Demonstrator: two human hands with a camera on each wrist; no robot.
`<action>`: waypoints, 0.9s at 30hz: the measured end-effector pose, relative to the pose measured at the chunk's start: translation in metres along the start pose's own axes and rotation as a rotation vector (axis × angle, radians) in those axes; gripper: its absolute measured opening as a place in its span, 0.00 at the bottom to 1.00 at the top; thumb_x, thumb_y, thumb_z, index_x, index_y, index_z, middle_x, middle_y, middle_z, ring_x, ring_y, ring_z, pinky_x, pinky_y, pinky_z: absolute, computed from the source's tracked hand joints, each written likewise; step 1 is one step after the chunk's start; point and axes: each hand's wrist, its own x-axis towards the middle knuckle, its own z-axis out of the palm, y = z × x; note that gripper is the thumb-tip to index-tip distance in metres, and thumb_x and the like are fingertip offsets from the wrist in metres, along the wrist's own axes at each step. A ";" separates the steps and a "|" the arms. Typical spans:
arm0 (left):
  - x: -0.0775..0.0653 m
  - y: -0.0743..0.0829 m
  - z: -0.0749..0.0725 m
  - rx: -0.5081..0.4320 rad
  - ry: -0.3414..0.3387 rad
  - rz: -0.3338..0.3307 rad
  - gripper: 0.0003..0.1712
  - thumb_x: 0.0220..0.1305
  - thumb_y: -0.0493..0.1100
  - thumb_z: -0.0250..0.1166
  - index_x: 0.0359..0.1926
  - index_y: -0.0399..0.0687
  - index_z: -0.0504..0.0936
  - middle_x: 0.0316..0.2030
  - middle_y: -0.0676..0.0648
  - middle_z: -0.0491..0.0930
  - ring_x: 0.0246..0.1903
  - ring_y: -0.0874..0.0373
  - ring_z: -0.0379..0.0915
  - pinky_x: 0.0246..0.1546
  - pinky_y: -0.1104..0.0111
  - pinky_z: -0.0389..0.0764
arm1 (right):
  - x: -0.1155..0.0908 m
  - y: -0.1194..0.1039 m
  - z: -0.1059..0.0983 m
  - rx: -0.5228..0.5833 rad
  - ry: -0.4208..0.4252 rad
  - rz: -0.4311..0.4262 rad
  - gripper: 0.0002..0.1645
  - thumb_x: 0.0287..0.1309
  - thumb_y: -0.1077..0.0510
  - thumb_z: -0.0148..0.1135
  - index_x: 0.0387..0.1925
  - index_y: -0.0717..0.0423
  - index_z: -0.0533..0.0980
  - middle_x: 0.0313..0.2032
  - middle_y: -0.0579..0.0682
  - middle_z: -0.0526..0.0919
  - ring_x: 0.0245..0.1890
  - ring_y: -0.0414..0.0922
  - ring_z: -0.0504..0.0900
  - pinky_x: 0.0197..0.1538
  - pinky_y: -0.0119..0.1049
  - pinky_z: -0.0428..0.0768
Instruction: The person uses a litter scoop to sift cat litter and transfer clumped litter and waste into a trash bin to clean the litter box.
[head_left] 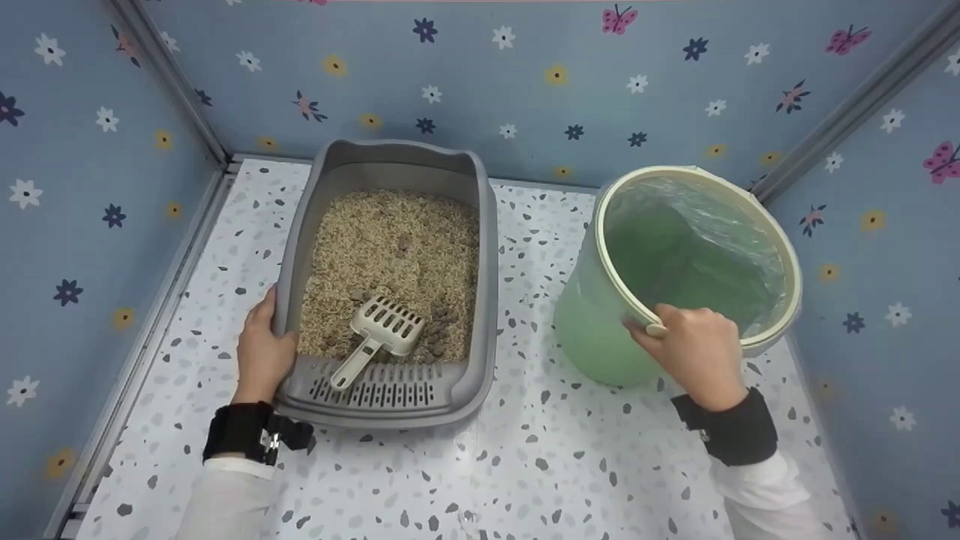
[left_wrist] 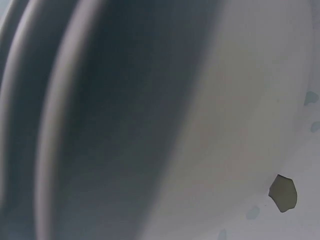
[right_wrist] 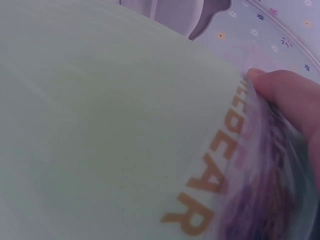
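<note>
A grey litter box (head_left: pixel 489 247) full of tan pellet litter (head_left: pixel 375 240) stands on the floor at left. On its front slotted ledge and the litter lies a cream scoop (head_left: pixel 388 324), handle toward me. My left hand (head_left: pixel 264 356) grips the box's near left side, thumb at the rim. At right, a light green trash bin (head_left: pixel 600 330), lined with a clear bag (head_left: pixel 705 217), is tilted. My right hand (head_left: pixel 694 349) holds its cream rim (head_left: pixel 615 270) at the front. The right wrist view shows the thumb (right_wrist: pixel 285 90) at the rim and orange letters (right_wrist: pixel 205 180) on the bin.
Dark clumps (head_left: pixel 442 322) sit in the litter near the scoop. Blue flowered walls (head_left: pixel 510 90) with metal corner rails close in the back and both sides. The floor (head_left: pixel 525 457) is white with grey speckles. In the left wrist view, the box's blurred side (left_wrist: pixel 125 125) takes up much of the frame.
</note>
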 end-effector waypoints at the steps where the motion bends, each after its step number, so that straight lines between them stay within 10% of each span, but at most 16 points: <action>1: 0.000 0.000 0.000 -0.002 -0.002 -0.003 0.42 0.60 0.30 0.50 0.73 0.47 0.47 0.69 0.32 0.52 0.65 0.32 0.53 0.62 0.42 0.58 | -0.001 -0.001 -0.001 0.001 0.003 0.000 0.35 0.46 0.43 0.69 0.09 0.49 0.53 0.13 0.40 0.45 0.13 0.39 0.46 0.16 0.35 0.43; 14: 0.001 0.001 -0.001 0.013 0.002 -0.012 0.43 0.60 0.30 0.52 0.73 0.49 0.47 0.69 0.32 0.52 0.64 0.31 0.54 0.63 0.42 0.57 | -0.002 -0.002 -0.006 -0.018 -0.110 0.033 0.36 0.42 0.35 0.70 0.12 0.51 0.57 0.10 0.42 0.49 0.08 0.40 0.50 0.14 0.34 0.43; 19: 0.001 0.001 -0.003 0.028 0.010 -0.003 0.42 0.60 0.31 0.53 0.73 0.46 0.48 0.68 0.31 0.54 0.63 0.31 0.55 0.62 0.43 0.58 | 0.001 -0.003 -0.010 0.064 -0.173 0.095 0.31 0.37 0.34 0.73 0.23 0.55 0.72 0.10 0.46 0.66 0.08 0.43 0.62 0.11 0.34 0.53; 27: -0.012 0.009 -0.003 0.125 -0.018 0.035 0.42 0.62 0.39 0.55 0.72 0.35 0.45 0.66 0.25 0.50 0.64 0.28 0.49 0.62 0.39 0.53 | 0.005 -0.018 -0.020 0.145 0.011 0.087 0.31 0.40 0.38 0.73 0.39 0.56 0.79 0.27 0.51 0.82 0.25 0.49 0.78 0.16 0.39 0.67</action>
